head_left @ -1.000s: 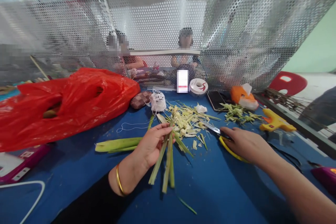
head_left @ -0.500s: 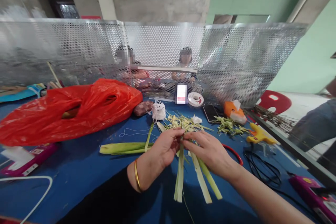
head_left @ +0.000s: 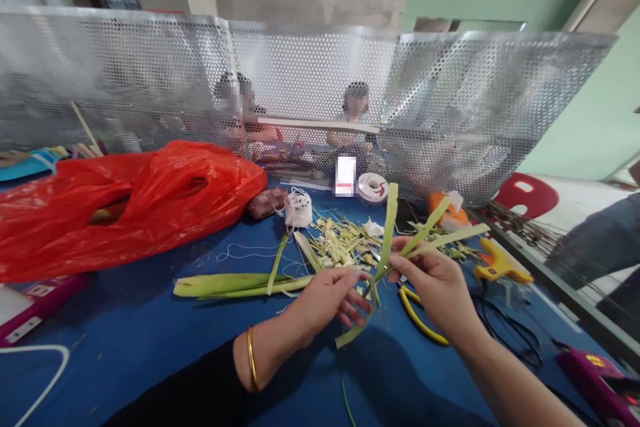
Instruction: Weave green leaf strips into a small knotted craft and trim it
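Several pale green leaf strips (head_left: 388,230) spread out from a point between my two hands, above the blue table. My left hand (head_left: 334,300) pinches one strip between thumb and forefinger, with its end hanging below the fingers. The strips on the right side pass through the closed fingers of my right hand (head_left: 430,277). What binds the strips at their meeting point is too small to make out. Yellow-handled pliers or scissors (head_left: 423,320) lie under my right hand, their jaws partly hidden. Green leaf stalks (head_left: 225,285) lie left of my left hand.
A red plastic bag (head_left: 165,207) covers the left side. A ball of white string (head_left: 299,208), leaf scraps (head_left: 337,240) and a tape roll (head_left: 373,187) lie behind my hands. A yellow glue gun (head_left: 503,263) and a purple power strip (head_left: 597,373) are at right. A perforated metal screen (head_left: 310,73) stands behind.
The strips, which hung downward, now point mostly up and to the right. Both hands have moved apart slightly and turned. The tool's yellow handle has come into view.
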The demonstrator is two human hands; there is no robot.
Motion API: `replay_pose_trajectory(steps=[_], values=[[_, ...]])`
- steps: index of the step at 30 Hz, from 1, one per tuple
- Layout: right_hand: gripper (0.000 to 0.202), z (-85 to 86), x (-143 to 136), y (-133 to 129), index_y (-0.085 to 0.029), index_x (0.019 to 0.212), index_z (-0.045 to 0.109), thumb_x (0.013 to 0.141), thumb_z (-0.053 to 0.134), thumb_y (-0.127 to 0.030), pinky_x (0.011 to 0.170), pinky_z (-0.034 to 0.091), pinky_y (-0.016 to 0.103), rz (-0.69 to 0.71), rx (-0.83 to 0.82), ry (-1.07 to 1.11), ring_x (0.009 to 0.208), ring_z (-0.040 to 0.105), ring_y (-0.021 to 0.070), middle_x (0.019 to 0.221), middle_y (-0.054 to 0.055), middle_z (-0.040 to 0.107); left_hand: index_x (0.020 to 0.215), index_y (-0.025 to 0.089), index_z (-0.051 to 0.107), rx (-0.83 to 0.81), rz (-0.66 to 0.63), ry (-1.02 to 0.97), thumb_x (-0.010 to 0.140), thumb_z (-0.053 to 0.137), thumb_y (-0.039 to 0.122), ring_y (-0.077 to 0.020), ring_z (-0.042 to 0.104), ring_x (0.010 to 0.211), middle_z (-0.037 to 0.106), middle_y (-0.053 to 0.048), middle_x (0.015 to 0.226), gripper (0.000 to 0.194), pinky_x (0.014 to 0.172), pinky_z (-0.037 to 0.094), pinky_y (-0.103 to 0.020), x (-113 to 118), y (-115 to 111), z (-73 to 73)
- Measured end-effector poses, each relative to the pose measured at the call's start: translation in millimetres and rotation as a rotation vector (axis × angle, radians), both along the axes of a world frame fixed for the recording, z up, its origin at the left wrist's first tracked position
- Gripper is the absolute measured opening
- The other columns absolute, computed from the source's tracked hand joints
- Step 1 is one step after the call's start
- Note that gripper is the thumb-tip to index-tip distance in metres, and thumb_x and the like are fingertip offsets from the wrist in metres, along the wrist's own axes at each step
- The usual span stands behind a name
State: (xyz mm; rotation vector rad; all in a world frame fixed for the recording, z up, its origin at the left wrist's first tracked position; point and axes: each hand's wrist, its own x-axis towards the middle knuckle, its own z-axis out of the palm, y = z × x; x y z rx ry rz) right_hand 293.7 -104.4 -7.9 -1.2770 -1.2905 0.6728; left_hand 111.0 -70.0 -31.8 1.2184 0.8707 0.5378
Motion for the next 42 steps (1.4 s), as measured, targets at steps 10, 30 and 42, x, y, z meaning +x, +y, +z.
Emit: replay_pose_trajectory(steps=[10, 30, 42], values=[[0.018, -4.0, -7, -5, -0.021, 0.100, 0.064, 0.083, 0.066, -0.027, 0.057, 0.053, 0.024, 0.000, 0.169, -0.072, 0.058, 0.063, 0.0121, 0.072, -0.002, 0.067, 0.110, 0.017, 0.070, 0.070, 0.043, -0.082, 0.087, 0.058, 0.049, -0.0160, 0.066, 0.077, 0.072, -0.007, 0.091, 0.041, 0.077, 0.045, -0.029, 0, -4, -0.4], [0.021, 1.9, -15, -10, -0.021, 0.102, 0.065, 0.082, 0.066, -0.027, 0.058, 0.054, 0.026, 0.087, 0.083, 0.033, 0.059, 0.064, 0.0121, 0.084, 0.001, 0.064, 0.090, 0.013, 0.071, -0.421, -0.102, -0.168, 0.083, 0.058, 0.042, -0.0182, 0.071, 0.064, 0.075, -0.008, 0.075, 0.032, 0.074, 0.051, -0.032, -3, -9, 9.3], [0.028, -7.4, -12, -4, -0.017, 0.094, 0.069, 0.075, 0.076, -0.036, 0.058, 0.050, 0.026, 0.085, -0.063, 0.311, 0.060, 0.060, 0.0132, 0.074, 0.001, 0.067, 0.091, 0.012, 0.069, -0.316, -0.114, -0.213, 0.067, 0.073, 0.027, -0.0188, 0.072, 0.070, 0.076, -0.011, 0.087, 0.029, 0.070, 0.053, -0.030, -7, -6, 12.9]])
